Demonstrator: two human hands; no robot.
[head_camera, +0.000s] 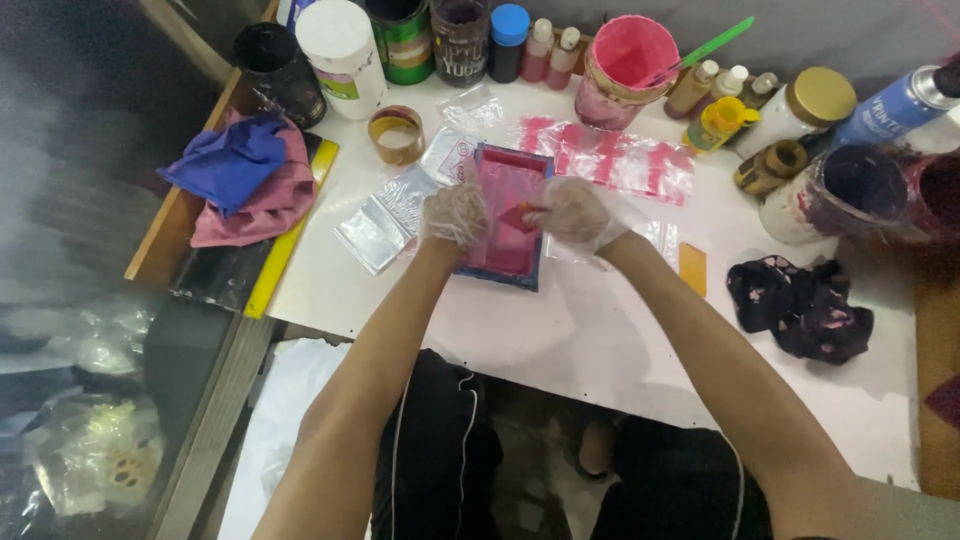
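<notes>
Small blue-framed printing screen (508, 222) with pink ink lies mid tabletop (560, 330) on clear plastic bags (385, 215). Gloved left hand (455, 213) presses flat on the frame's left edge. Gloved right hand (572, 212) pinches a small red scraper (520, 216) over the mesh. Looks like mid ink-pull; next stroke needs steady frame, even pressure.

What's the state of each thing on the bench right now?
Left hand: gloved, resting on the frame's left edge.
Right hand: gloved, grip on a small red scraper.
Screen frame: flat on the table, pink ink inside.
Pink tub: open, green stick inside.
Gold-lidded jar: closed.
Dark rag: crumpled, stained.
Blue cloth: bunched on pink cloth.
</notes>
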